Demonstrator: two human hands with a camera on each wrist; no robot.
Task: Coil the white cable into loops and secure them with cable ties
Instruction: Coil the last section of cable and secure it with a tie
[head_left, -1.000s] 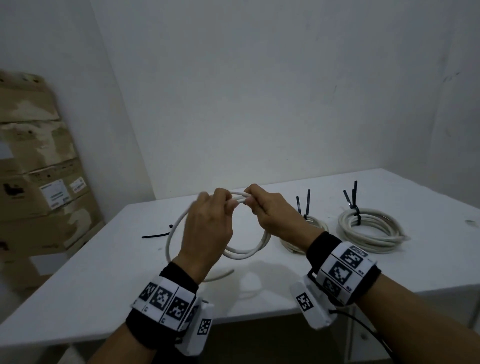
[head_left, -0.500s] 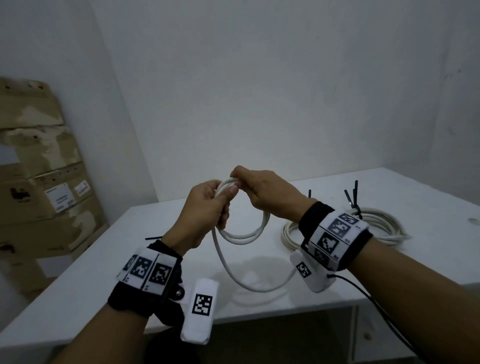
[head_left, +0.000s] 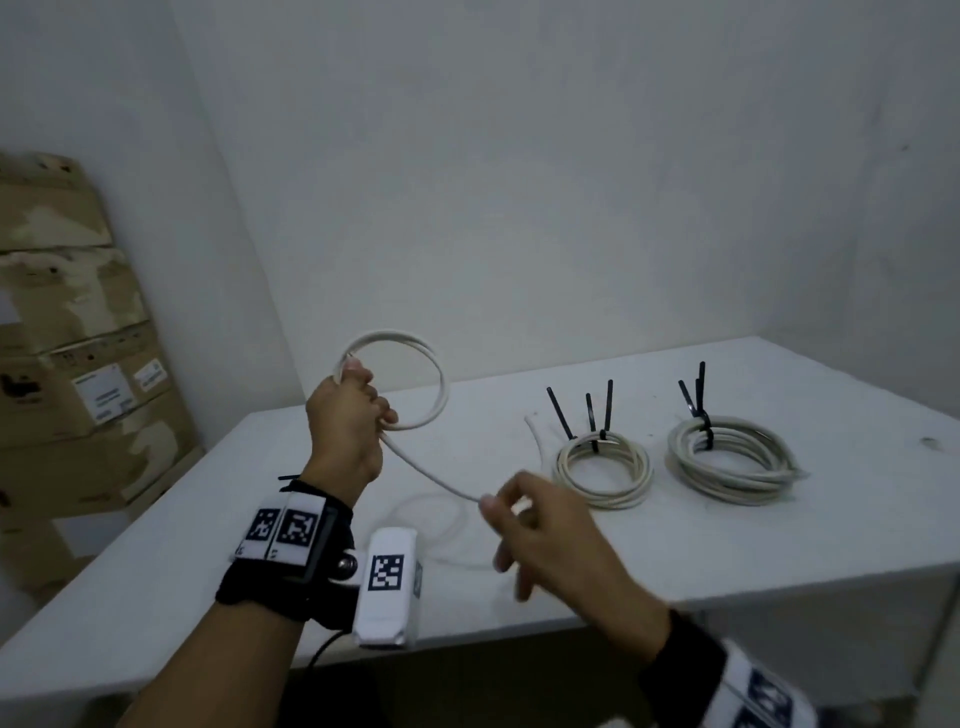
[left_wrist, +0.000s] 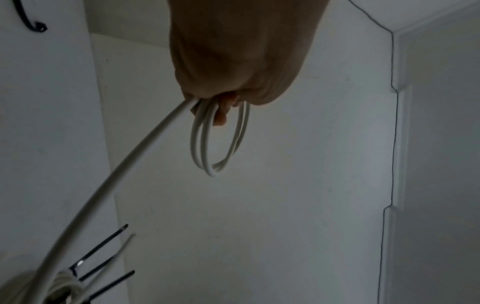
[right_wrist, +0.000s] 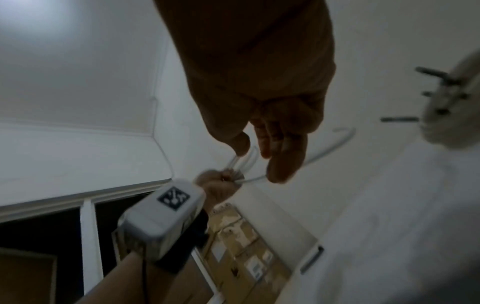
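Note:
My left hand (head_left: 358, 405) is raised over the white table (head_left: 779, 545) and grips a small coil of the white cable (head_left: 415, 364), about two loops standing upright. In the left wrist view the loops (left_wrist: 218, 142) hang out of the left hand's (left_wrist: 233, 78) curled fingers. From there the loose cable (head_left: 431, 475) runs down and right to my right hand (head_left: 493, 506), which pinches it between thumb and forefinger. In the right wrist view the right hand's fingers (right_wrist: 283, 156) are blurred. The trailing length over the table is blurred.
Two finished cable coils (head_left: 602, 467) (head_left: 732, 460), bound with upright black cable ties (head_left: 592, 415), lie at the back right. A loose black tie (head_left: 288, 477) shows behind my left wrist. Stacked cardboard boxes (head_left: 78, 364) stand to the left of the table.
Both hands were together at the coil. Now the left hand has lifted the loops up and left, and the right hand has drawn down and toward me along the loose cable.

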